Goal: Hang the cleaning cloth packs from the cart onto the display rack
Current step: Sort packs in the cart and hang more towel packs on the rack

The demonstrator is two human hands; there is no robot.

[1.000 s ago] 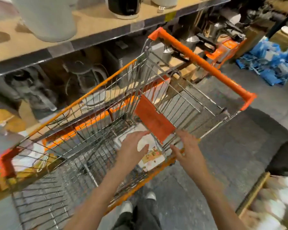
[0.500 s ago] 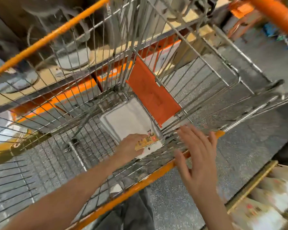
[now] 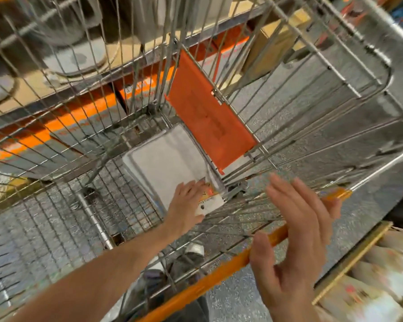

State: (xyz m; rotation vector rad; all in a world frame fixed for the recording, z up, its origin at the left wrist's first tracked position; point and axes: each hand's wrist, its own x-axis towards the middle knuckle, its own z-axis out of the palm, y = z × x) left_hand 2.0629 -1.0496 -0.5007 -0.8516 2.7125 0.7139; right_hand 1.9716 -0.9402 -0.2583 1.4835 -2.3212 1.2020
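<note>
A white cleaning cloth pack [image 3: 165, 159] with a yellow and white header card lies flat on the wire floor of the shopping cart [image 3: 219, 274], in its far corner. My left hand [image 3: 186, 205] reaches down into the cart and grips the pack's near end at the header card. Its fingers lie on top and its thumb is hidden under the card. My right hand [image 3: 296, 233] hovers open with spread fingers just above the cart's orange near rim, holding nothing.
An orange plastic flap [image 3: 209, 122] hangs on the cart's wire end wall beside the pack. Beyond the cart runs an orange-beamed shelf [image 3: 84, 112] with appliances. Stacked packs in a wooden-edged box [image 3: 368, 287] sit at lower right. My shoe [image 3: 193, 248] shows below the cart.
The view has dropped closer into the cart. My left hand went from above the pack down onto its header end. My right hand stayed open over the rim.
</note>
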